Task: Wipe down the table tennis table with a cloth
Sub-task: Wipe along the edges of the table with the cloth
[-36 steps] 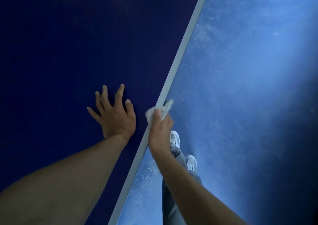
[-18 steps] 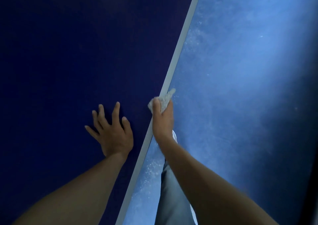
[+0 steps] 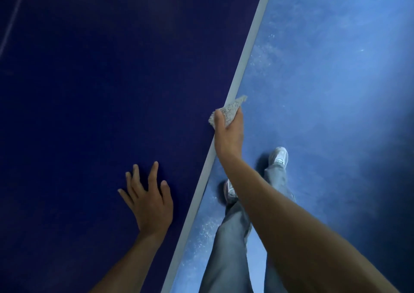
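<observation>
The dark blue table tennis table (image 3: 100, 91) fills the left half of the view. Its pale grey edge strip (image 3: 248, 46) runs diagonally from top right to bottom centre. My right hand (image 3: 228, 133) grips a small bunched whitish cloth (image 3: 228, 110) and presses it against that edge strip. My left hand (image 3: 147, 198) lies flat on the tabletop with its fingers spread, holding nothing, a little left of the edge.
To the right of the edge lies a lighter blue floor (image 3: 336, 91) with pale dusty specks. My legs in grey trousers (image 3: 228, 248) and white shoes (image 3: 279, 157) stand on it close beside the table.
My right hand has slid the cloth farther up along the edge strip, its arm stretched out. My left hand has dropped lower in view, flat on the table. My feet have stepped forward.
</observation>
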